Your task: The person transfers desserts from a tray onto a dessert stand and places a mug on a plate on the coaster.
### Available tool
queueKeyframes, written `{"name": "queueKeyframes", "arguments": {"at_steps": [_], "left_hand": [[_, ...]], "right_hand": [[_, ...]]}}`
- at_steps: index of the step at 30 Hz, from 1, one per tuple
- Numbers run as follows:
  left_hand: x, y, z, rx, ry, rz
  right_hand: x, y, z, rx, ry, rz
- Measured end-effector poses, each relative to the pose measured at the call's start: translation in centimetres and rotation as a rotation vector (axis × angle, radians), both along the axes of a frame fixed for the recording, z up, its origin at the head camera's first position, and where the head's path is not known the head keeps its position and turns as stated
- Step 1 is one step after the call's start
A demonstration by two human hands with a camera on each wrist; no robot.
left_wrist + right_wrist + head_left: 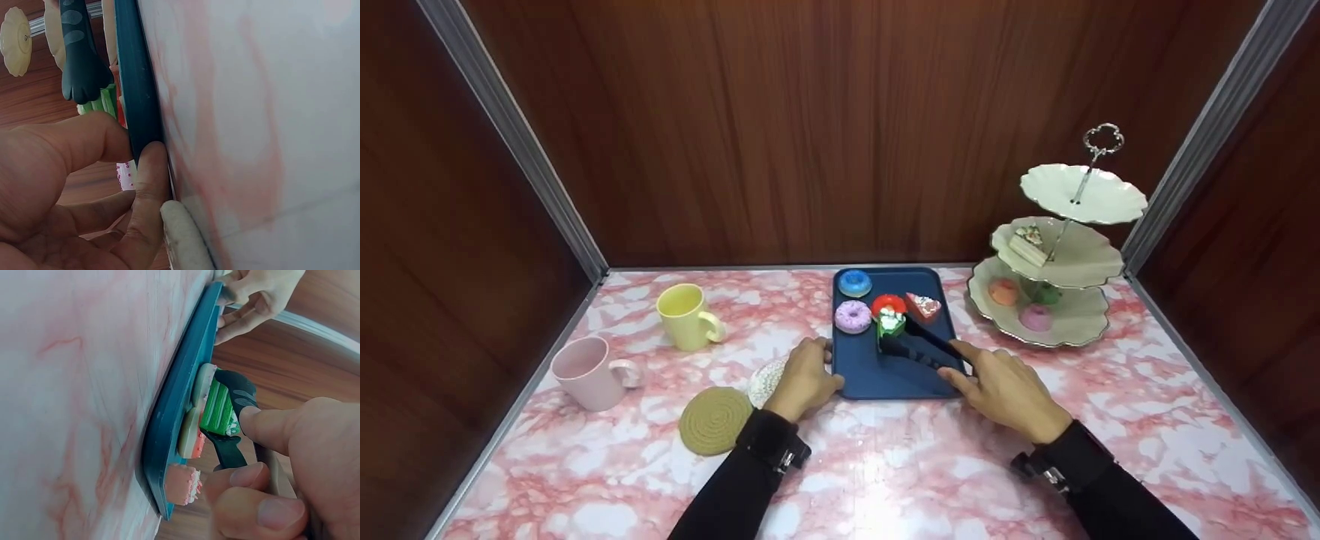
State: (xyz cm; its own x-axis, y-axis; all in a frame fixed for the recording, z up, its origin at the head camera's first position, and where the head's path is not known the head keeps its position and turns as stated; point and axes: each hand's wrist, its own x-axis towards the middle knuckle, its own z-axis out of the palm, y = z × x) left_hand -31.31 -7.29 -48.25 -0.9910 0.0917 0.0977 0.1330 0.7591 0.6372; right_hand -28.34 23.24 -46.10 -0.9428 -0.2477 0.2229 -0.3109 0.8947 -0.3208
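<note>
My right hand [1009,390] grips black tongs [243,395], whose tips are closed about a green cake slice [216,408] with a white, speckled top. The slice is above the dark blue tray [859,375], close to a red donut [889,304]. At the tray's left edge, my left hand [808,381] pinches the rim between thumb and finger. Also on the tray are a blue donut [855,283], a lilac donut [853,316] and a pink-red cake slice [923,307].
A three-tier stand [1084,195] at the right bears a pale cake slice [1029,246] and small colored pieces below. At the left stand a yellow mug [681,319] and a pink mug [589,375]. A tan coaster [715,420] and a whitish coaster [765,381] lie near my left hand.
</note>
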Motion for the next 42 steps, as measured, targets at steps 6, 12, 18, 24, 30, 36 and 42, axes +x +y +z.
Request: {"name": "queueKeyframes", "arguments": {"at_steps": [6,12,18,24,30,36,42], "left_hand": [[0.0,0.0,0.1,0.000,0.006,-0.005],[0.1,0.0,0.1,0.012,0.002,-0.001],[0.1,0.0,0.0,0.014,-0.008,0.001],[0.0,0.0,0.0,-0.010,0.001,-0.004],[0.0,0.0,0.0,-0.015,0.010,-0.008],[0.0,0.0,0.0,-0.018,0.012,-0.006],[-0.1,0.0,0.0,-0.016,-0.004,0.002]], "right_hand": [[0.5,0.7,0.4,-0.005,0.030,0.000],[0.6,1.6,0.9,-0.025,0.080,0.007],[0.8,2.5,1.6,-0.027,0.173,0.006],[1.3,3.4,2.8,-0.057,0.229,-0.042],[1.6,4.6,3.7,-0.094,0.250,-0.072],[1.6,5.7,4.4,-0.121,0.300,-0.109],[1.6,7.0,5.1,-0.118,0.358,-0.147]]}}
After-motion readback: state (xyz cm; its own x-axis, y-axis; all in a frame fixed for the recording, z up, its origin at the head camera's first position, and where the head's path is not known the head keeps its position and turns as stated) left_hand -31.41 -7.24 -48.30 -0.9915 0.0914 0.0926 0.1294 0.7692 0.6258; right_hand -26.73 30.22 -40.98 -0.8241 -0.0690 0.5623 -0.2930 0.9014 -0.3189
